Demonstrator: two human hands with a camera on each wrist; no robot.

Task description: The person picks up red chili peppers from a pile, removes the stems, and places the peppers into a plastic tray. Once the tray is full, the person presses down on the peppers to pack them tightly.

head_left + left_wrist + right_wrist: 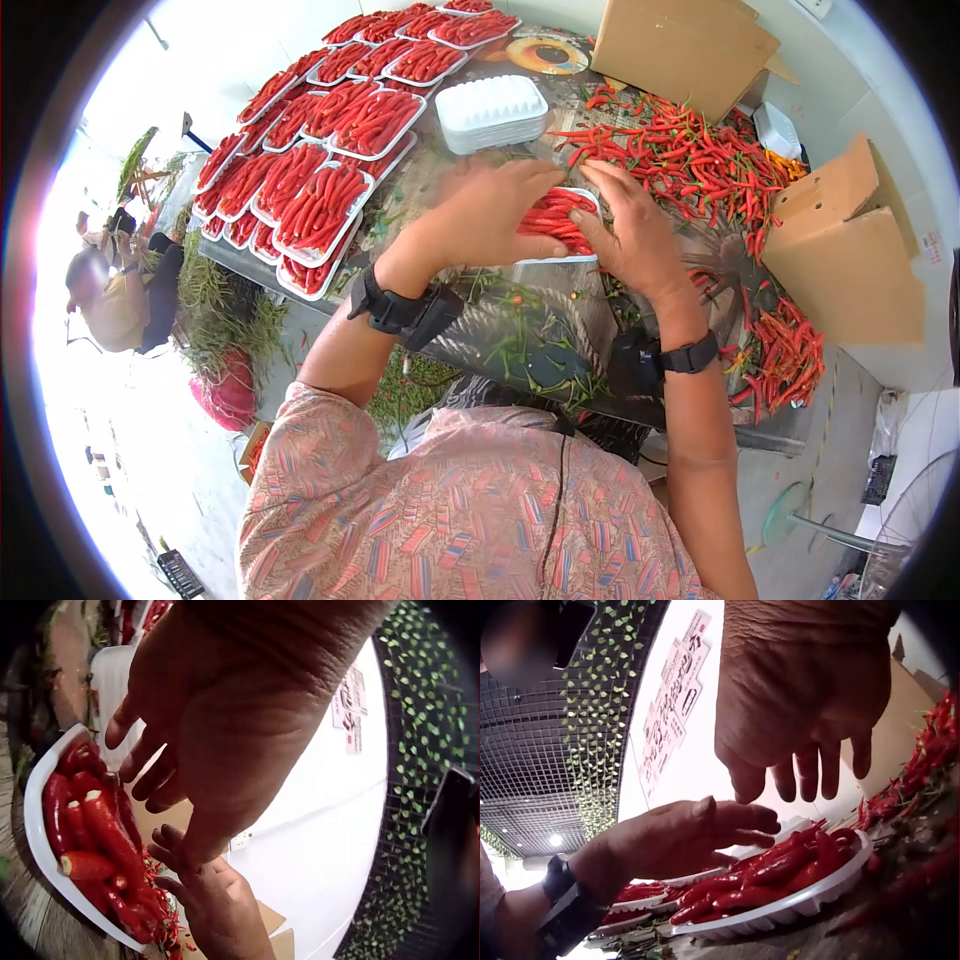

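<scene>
A white foam tray (578, 259) filled with red chilies (552, 215) lies on the table in front of me. My left hand (485, 212) hovers over the tray's left side with its fingers stretched out. In the left wrist view, that left hand (225, 727) is just above the chilies (97, 832), and the tray (36, 825) shows its rim. My right hand (628, 232) is over the tray's right side. In the right wrist view, the right hand (810, 712) has relaxed fingers hanging above the chilies (780, 870). Neither hand grips anything.
A heap of loose chilies (680, 150) lies behind the tray, with more at the right edge (790, 350). A stack of empty white trays (492, 112) and many filled trays (320, 200) stand at the left. There are cardboard boxes (680, 45) (850, 250) at the right and green stems (520, 350) in front.
</scene>
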